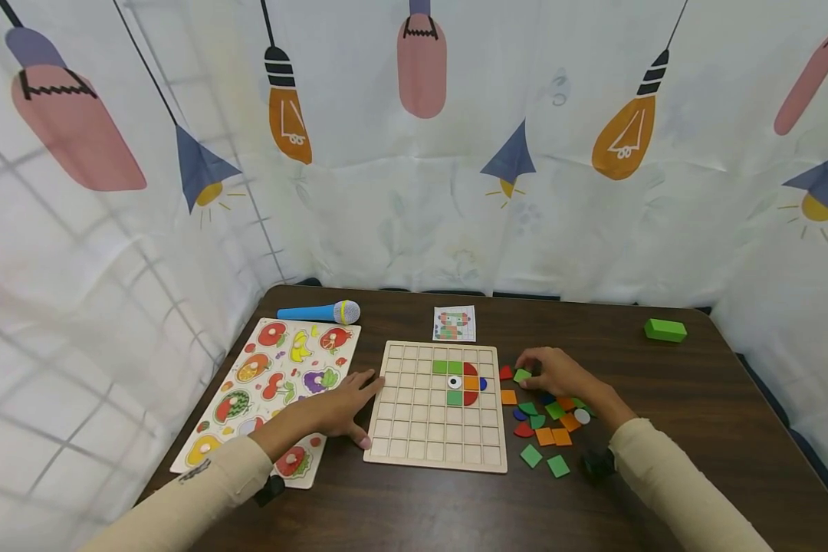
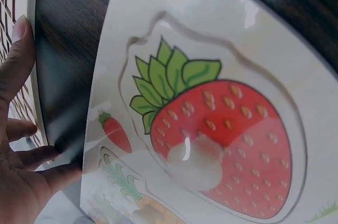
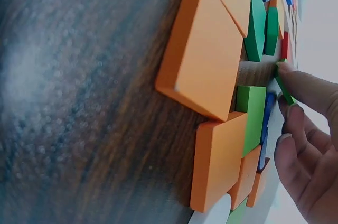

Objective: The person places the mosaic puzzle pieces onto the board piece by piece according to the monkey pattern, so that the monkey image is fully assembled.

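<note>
My left hand [image 1: 343,404] touches the left edge of a wooden grid board [image 1: 414,422], fingers spread; the thumb lies at the edge in the left wrist view. Set in the board's upper right cells are green squares [image 1: 439,367], an orange square [image 1: 471,383], red quarter-round pieces [image 1: 471,399], a blue piece [image 1: 483,384] and an eye disc [image 1: 454,382]. Right of the board, my right hand [image 1: 559,374] pinches a green square tile [image 1: 522,376] between thumb and finger. Around it lie loose orange tiles [image 3: 203,49], green tiles [image 1: 558,466] and a white disc [image 1: 582,416].
A fruit puzzle board [image 1: 210,399] lies at the left, partly under my left forearm. Behind it is a blue toy microphone [image 1: 310,313]. A pattern card [image 1: 455,323] lies beyond the grid board, and a green block [image 1: 665,330] stands at the far right.
</note>
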